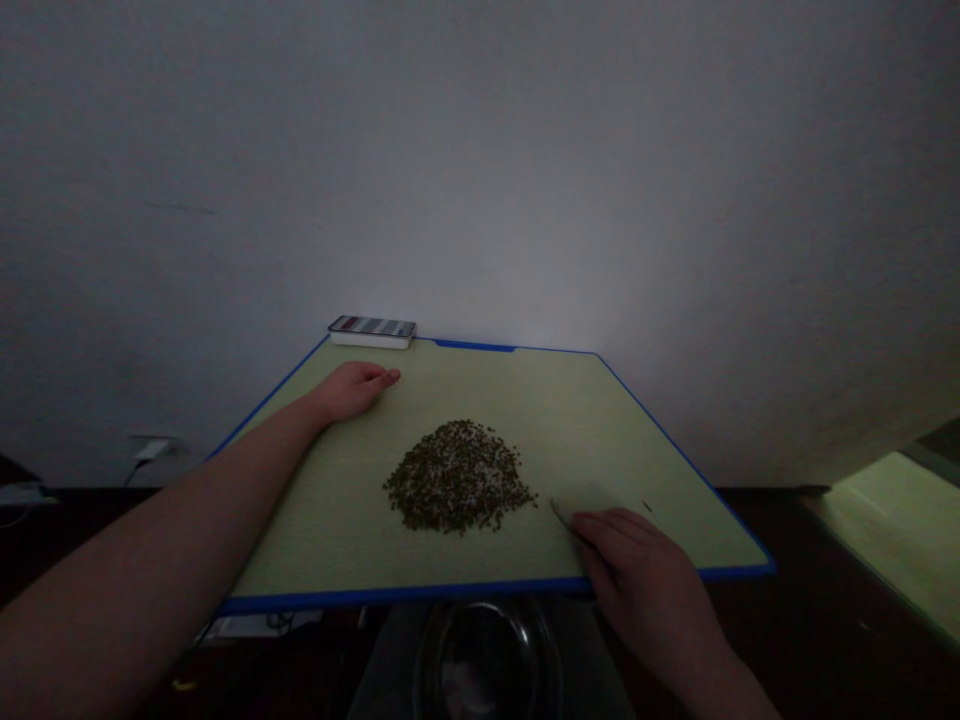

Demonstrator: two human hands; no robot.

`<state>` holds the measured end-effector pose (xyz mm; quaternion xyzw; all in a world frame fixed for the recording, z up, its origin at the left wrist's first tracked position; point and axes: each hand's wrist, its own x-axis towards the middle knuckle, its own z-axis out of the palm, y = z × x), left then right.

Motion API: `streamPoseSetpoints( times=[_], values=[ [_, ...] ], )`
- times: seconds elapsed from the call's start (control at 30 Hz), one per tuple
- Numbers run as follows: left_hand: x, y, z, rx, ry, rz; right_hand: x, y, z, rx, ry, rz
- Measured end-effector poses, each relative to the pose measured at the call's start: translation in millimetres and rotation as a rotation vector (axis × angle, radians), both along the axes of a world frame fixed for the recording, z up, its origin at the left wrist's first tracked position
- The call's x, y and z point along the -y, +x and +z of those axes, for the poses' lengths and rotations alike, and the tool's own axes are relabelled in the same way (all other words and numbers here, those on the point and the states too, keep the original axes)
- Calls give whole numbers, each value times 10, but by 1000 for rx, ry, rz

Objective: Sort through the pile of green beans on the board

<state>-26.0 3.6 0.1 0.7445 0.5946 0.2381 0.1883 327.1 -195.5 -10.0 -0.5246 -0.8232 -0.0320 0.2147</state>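
Note:
A low pile of small dark brownish-green seeds or beans (457,478) lies in the middle of a pale tabletop (555,400) with a blue edge. My left hand (351,390) rests on the tabletop beyond the pile to the left, thumb extended and the other fingers loosely bent; nothing shows in it. Near the front right edge, my right hand (637,550) is closed around a thin pale strip-like tool (561,513). Its tip points at the pile's right side, a little apart from it. The rest of the tool is hidden by my fingers.
A phone (373,326) lies on a white box (370,341) at the back left corner, by the wall. Below the front edge stands a shiny metal bowl (555,665). A small dark sliver (647,506) lies right of the pile. Another pale surface (892,540) is at far right.

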Motion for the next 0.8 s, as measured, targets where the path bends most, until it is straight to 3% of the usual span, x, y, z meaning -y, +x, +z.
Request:
streamPoseSetpoints(
  times=[0.33, 0.8],
  values=[
    [-20, -12, -7, -26, 10, 5, 19, -91, -45, -55, 19, 96],
    [-5, -3, 5, -20, -9, 10, -435, -11, 101, 91, -112, -122]
  ],
)
